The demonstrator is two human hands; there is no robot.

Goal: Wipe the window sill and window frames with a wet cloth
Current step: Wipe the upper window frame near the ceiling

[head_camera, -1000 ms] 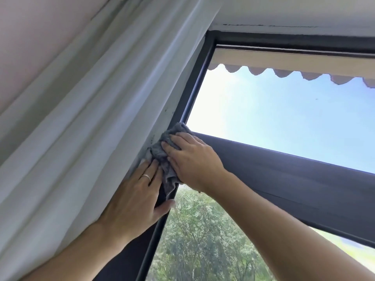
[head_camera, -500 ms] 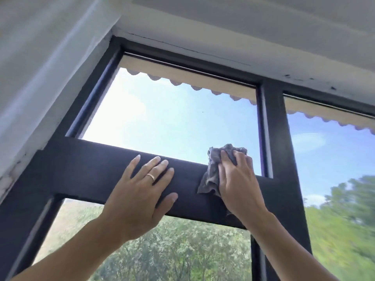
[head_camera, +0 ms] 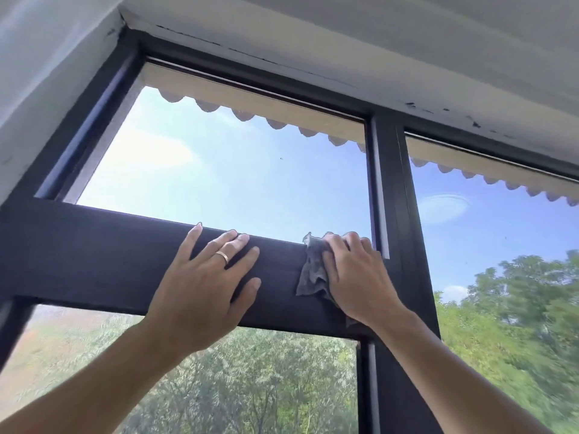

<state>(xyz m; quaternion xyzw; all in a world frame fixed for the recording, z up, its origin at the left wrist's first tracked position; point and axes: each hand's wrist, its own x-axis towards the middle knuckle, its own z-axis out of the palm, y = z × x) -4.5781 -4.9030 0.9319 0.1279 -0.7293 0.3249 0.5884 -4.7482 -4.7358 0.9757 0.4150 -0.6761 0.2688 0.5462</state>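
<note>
Far left: pale wall (head_camera: 47,73), then dark left upright of window frame (head_camera: 91,120). No visible sign on it of wiping done or not done; cannot tell from sheen alone.

Horizontal crossbar (head_camera: 94,255) spans left to centre. Left stretch bare and matte; cannot tell whether wet.

Left hand (head_camera: 203,292) flat on crossbar face, fingers straight and spread, tips at upper edge, ring on one finger. Holds nothing; judged to be bracing only.

Just right of it: grey cloth (head_camera: 313,270), crumpled, pressed to crossbar near its right end, upper corner reaching top edge by the glass. Right hand (head_camera: 354,277) lies over cloth, fingers fairly straight and pressing it to the bar, tips at top edge; no clear pinch seen.

Right again: central upright (head_camera: 398,198), close beside the cloth hand. Then right pane, scalloped awning edge (head_camera: 501,183) outside, trees beyond.

Status, as judgement: crossbar wipe in progress, at right end of bar. Left to do, as far as shown: central upright, top rail (head_camera: 250,76), frame sections right of centre. Window sill not in view; state unknown. Overall: mid-task at best, much frame apparently untreated.
</note>
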